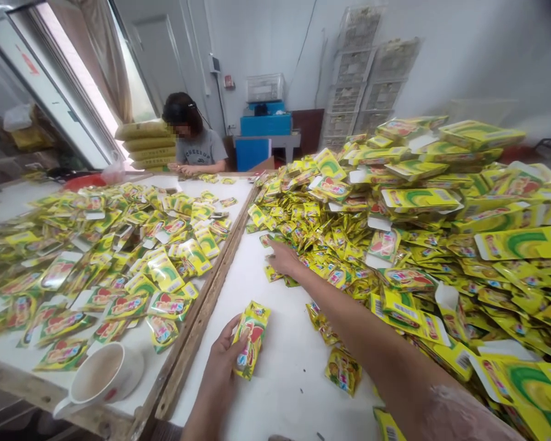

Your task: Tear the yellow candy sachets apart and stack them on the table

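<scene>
My left hand [224, 360] is closed on a small yellow candy packet [252, 340] with a red watermelon print, held above the white tabletop with the thumb across its face. Farther forward, my right hand [283, 258] reaches to the near left edge of a heap of small yellow candy sachets [321, 236]. Its thumb and forefinger look apart beside a sachet [265, 241] at the fingertips; the other fingers are partly hidden. Below my right forearm lie some loose sachets, one [343, 371] near the front.
Yellow cardboard boxes [417, 199] are stacked over the sachets at right. Left of a wooden strip [211, 288] lie many printed boxes [165, 269] and a white cup [101, 373] of brown drink. Another person [199, 144] sits at the far end. Crates [349, 79] stand behind.
</scene>
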Demonstrator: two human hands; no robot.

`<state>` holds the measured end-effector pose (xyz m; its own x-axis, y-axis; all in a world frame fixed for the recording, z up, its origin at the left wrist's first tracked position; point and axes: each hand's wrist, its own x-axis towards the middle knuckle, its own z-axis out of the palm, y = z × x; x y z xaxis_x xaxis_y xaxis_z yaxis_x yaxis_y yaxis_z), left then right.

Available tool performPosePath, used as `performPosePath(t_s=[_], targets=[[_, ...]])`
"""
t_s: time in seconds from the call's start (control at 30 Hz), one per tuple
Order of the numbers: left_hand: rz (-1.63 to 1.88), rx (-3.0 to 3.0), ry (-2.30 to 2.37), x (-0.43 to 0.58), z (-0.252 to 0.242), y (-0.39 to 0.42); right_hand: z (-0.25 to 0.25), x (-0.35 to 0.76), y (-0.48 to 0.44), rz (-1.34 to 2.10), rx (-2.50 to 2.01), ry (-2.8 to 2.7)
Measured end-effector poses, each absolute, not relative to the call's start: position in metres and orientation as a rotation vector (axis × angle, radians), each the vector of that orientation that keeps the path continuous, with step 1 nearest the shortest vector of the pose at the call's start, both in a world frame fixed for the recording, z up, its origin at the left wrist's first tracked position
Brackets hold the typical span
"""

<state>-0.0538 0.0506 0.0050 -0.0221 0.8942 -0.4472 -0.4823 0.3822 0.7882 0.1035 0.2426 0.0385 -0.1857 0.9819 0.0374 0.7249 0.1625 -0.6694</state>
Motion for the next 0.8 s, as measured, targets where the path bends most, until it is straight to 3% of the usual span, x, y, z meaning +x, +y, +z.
performPosePath(t_s=[0.3,0.57,0.8], targets=[[1.206,0.462,1.135,-0.06,0.009,0.05,0.022,0.105,0.231,0.845,-1.494,-1.902],[1.141,0.553,1.054,-0.059,0.008,0.033,0.028,0.111,0.134,1.501,-1.054,-1.6],[1.078,0.678,0.987,-0.058,0.008,0.017,0.044,0.112,0.106,1.011,-1.085,-2.068]])
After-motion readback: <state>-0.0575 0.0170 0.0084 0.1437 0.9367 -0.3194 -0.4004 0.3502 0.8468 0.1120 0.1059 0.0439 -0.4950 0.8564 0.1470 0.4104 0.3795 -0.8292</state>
